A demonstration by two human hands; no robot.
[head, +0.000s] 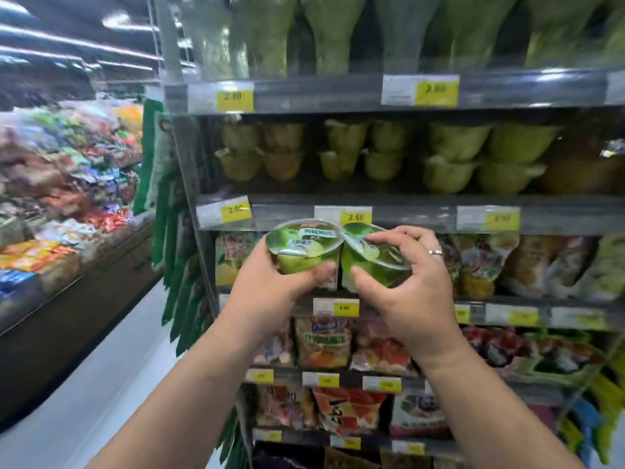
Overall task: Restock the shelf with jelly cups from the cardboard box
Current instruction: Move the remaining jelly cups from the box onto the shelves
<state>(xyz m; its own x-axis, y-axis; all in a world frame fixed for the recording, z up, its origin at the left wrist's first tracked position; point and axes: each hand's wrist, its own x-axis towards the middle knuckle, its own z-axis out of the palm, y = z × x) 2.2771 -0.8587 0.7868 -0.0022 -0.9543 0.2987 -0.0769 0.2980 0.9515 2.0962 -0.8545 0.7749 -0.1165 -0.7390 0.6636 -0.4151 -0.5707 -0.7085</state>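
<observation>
Left hand [270,286] grips left jelly cup [302,248] round its lower wall, thumb across the front; right hand [416,292] grips right jelly cup [372,265], fingers curled over the lid, thumb under the body. Ring [435,252] on a right finger. Both cups are in the air in front of the shelf edge [406,214] with its yellow price tags, rims touching or almost touching. Left cup roughly upright, axis near vertical, printed lid up and toward the camera. Right cup tilted, lid sloping down to the right, base pointing down-left. Above the edge, stocked jelly cups [449,157] sit two high in side-by-side stacks, with narrow dark gaps between stacks and a dark strip of room over them under the next shelf. Snack bags [527,262] fill the shelf behind the hands. Aisle floor [101,384] lies open at left beside a candy bin [67,184].
</observation>
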